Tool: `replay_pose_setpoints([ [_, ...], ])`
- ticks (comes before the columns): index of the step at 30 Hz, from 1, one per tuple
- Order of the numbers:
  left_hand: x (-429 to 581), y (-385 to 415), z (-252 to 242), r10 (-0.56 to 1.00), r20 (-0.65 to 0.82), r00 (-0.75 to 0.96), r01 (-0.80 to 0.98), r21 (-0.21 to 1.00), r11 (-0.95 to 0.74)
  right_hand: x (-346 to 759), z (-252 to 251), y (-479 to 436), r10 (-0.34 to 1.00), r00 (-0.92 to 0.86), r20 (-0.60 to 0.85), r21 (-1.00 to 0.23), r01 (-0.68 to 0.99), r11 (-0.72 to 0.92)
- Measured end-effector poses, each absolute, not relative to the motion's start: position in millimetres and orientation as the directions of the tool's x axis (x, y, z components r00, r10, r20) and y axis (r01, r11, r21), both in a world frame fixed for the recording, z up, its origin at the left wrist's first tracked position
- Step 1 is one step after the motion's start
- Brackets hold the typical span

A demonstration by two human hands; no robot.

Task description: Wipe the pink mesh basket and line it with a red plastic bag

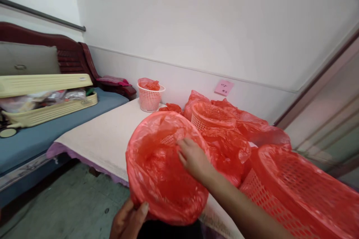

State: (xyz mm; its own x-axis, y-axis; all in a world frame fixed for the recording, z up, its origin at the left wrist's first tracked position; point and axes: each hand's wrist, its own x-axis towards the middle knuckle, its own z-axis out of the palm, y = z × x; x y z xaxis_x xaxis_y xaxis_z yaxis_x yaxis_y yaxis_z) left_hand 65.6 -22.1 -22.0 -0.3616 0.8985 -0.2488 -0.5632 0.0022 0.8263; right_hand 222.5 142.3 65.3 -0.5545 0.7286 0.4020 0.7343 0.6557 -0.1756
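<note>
A round basket lined with a red plastic bag (171,198) is tilted with its mouth toward me. The bag's edge is folded over the rim, and the weave shows faintly through the film inside. At the lower left, my left hand (130,218) grips the rim, its thumb pressed on the red film. Reaching in from the right, my right hand (193,158) is over the basket's mouth with fingers slightly bent and apart, and nothing shows in them. Whether its fingertips touch the bag, I cannot tell.
Several red-bagged baskets (291,179) crowd the right side. A white basket (150,101) with red film stands at the back of the pale-covered bed (103,134). An opened yellow suitcase (56,110) lies on blue bedding at left. A pink note (224,87) is on the wall.
</note>
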Motion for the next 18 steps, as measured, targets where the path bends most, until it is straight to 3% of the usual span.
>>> replay_pose_setpoints([
  [4, 44.7, 5.3, 3.9, 0.909, -0.161, -0.385, -0.601, 0.791, -0.114, 254.9, 68.2, 147.6, 0.781, -0.320, 0.537, -0.215, 0.843, 0.494],
  [6, 33.8, 14.1, 10.2, 0.922, -0.133, -0.363, -0.596, 0.794, -0.120, 260.3, 59.3, 156.7, 0.839, -0.270, 0.473, -0.344, 0.820, 0.458],
  [11, 15.7, 22.0, 10.5, 0.944, -0.104, -0.314, -0.585, 0.804, -0.106, 249.6, 32.2, 181.9, 0.935, -0.234, 0.267, -0.729, 0.585, 0.355],
  [18, -2.4, 27.1, -6.1, 0.940, -0.136, -0.313, -0.639, 0.762, -0.102, 235.3, 11.6, 188.6, 0.922, -0.114, 0.371, -0.834, 0.395, 0.385],
])
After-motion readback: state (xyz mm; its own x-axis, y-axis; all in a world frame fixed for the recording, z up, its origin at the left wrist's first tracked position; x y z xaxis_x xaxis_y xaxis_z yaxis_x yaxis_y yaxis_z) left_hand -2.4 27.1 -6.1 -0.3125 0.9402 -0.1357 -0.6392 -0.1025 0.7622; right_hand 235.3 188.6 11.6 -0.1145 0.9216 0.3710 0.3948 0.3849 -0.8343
